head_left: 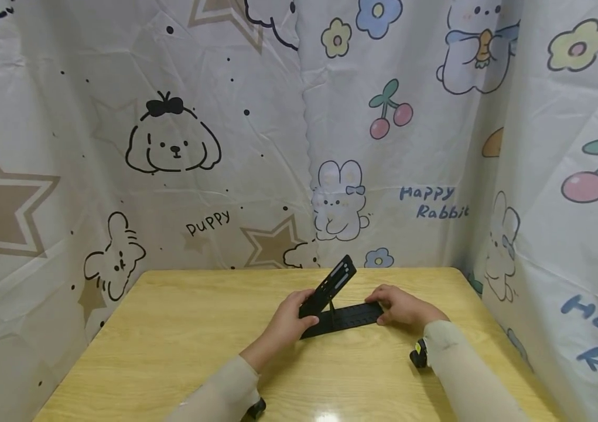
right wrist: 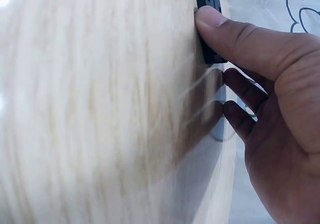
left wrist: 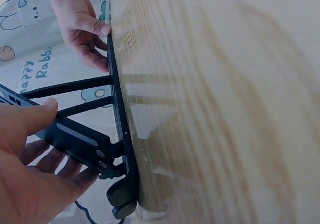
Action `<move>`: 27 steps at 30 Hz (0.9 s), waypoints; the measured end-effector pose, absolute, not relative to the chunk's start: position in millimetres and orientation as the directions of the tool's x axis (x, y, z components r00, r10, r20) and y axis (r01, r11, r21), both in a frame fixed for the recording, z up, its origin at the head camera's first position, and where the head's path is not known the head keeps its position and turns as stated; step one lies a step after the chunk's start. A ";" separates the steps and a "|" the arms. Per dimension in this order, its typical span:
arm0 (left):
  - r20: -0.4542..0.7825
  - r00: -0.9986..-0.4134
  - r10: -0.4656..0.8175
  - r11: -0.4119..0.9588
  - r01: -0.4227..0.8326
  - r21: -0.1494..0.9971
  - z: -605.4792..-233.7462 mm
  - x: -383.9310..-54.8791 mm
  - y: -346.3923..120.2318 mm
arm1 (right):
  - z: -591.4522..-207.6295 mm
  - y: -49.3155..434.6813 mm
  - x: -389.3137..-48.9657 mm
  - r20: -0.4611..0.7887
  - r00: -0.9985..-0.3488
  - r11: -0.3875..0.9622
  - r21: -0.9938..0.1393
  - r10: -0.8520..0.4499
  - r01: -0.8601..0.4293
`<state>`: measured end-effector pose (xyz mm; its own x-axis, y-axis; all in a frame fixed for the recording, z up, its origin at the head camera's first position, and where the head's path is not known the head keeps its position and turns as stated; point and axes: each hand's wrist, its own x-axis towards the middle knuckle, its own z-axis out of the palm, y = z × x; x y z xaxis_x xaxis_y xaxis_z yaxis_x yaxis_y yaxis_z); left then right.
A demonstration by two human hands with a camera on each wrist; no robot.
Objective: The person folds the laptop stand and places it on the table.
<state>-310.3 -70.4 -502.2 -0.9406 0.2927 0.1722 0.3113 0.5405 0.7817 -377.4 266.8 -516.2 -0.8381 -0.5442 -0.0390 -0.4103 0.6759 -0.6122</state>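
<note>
A black folding stand is on the wooden table, its long flat base lying along the tabletop. Its slotted upper panel tilts up to the right, with thin struts between panel and base in the left wrist view. At the hinged end, my left hand holds the panel, thumb on one face and fingers under the other. My right hand pinches the far end of the base; in the right wrist view its thumb presses the base edge, and the far-side fingertips are partly hidden.
The yellow wood-grain table reaches back to a printed cloth curtain with cartoon puppies and rabbits. More curtain hangs close along the right side. A small black device sits at the right wrist.
</note>
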 end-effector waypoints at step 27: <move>0.176 -0.908 0.379 0.474 0.354 0.806 -504.5 -324.9 -91.1 | -523.1 268.5 -369.4 -0.026 -0.811 0.640 -0.629 -0.585 -0.442</move>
